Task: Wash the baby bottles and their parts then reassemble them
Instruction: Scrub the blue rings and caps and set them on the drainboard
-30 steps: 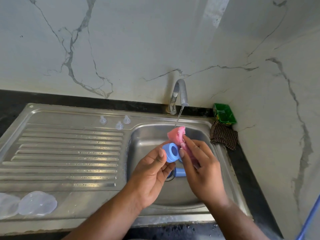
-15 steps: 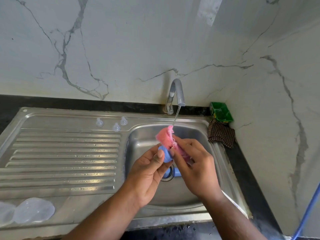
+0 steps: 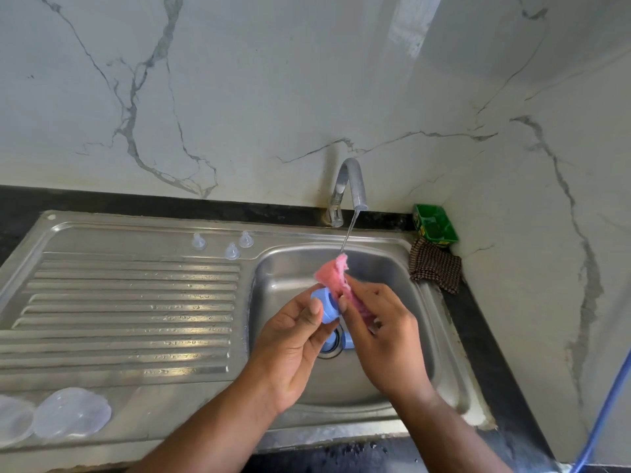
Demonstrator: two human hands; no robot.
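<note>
Over the sink, left hand grips blue ring, right hand pinches pink scrubber; no legible writing.

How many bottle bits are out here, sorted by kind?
Clear teats on the sink ledge: 3
Clear caps on the drainboard: 2
Blue rings: 2, one in the left hand, one by the drain
Total: 7
</note>
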